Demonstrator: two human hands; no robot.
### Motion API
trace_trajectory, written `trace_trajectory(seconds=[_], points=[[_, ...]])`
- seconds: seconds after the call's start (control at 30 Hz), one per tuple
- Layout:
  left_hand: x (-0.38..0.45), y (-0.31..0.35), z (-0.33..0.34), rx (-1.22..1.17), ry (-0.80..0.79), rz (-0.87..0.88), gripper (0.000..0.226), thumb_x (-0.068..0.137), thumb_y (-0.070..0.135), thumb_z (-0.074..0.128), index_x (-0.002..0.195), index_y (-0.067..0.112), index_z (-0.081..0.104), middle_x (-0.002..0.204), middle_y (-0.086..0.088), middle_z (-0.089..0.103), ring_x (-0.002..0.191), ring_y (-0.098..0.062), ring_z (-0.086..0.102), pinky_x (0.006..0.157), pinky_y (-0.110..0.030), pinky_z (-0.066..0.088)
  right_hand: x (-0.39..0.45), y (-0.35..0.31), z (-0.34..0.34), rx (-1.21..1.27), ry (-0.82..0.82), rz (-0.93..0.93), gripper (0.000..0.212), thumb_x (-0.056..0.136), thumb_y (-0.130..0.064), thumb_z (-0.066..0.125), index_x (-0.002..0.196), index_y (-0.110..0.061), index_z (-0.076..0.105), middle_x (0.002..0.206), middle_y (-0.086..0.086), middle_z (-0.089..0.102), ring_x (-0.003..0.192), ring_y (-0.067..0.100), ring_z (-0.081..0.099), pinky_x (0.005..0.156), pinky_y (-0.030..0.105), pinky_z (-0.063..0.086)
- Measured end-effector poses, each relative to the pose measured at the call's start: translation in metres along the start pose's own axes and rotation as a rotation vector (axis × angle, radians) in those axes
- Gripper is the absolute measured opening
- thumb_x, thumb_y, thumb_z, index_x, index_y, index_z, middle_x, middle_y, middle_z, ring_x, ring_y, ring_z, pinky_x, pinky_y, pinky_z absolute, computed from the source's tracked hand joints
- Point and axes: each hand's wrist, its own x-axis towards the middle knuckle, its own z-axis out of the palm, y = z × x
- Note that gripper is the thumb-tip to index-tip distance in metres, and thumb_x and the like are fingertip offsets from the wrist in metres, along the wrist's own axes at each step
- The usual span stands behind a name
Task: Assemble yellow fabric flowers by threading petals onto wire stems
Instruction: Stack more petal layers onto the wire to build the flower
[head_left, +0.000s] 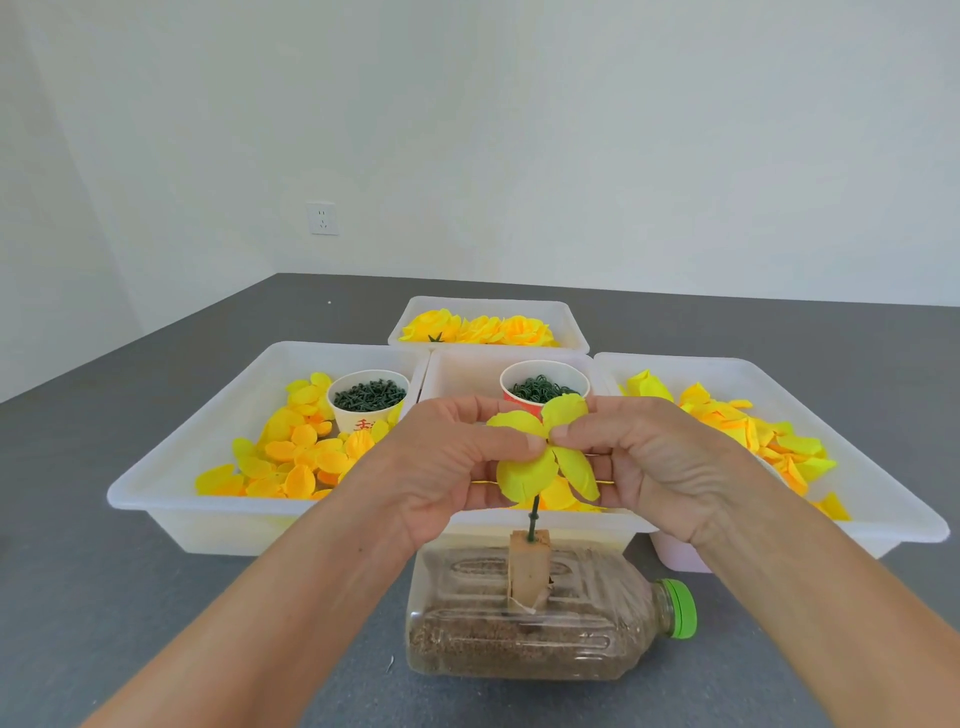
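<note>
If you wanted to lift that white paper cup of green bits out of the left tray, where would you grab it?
Probably by the upper wall just under the rim, coming from above. The white paper cup stands upright in the left tray with its round mouth open upward. Loose petals crowd its base and the tray wall fences the sides, so a low side approach looks awkward.
</note>
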Motion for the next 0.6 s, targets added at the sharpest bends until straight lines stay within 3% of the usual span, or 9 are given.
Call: trace_trajectory(seconds=[0.33, 0.6], points=[[0.001, -0.006, -0.001, 0.011, 0.029, -0.043, 0.03, 0.076, -0.005, 0.066, 0.105, 0.004, 0.063, 0.076, -0.007, 0.068, 0.056, -0.016, 0.065, 0.048, -0.024, 0.053, 0.0, 0.009, 0.001, -0.01, 0.015, 0.057, 0.012, 0.08, -0.002, 0.063, 0.087, -0.011, 0.066, 0.069, 0.006, 0.067, 0.051, 0.012, 0.061, 0.059, 0.026, 0.05], [0.0, -0.017, -0.006, 0.122, 0.059, -0.044, 0.028, 0.075, -0.005, 0.069, 0.098, 0.009, 0.064, 0.078, -0.009, 0.069, 0.063, -0.021, 0.065, 0.055, -0.026, 0.056, 0.0, 0.021, 0.0, -0.078, 0.014, 0.083, 0.023, 0.078, 0.001, 0.065, 0.101, -0.002, 0.067, 0.075, 0.009, 0.07, 0.053, 0.014, 0.063, 0.058, 0.026, 0.054]])
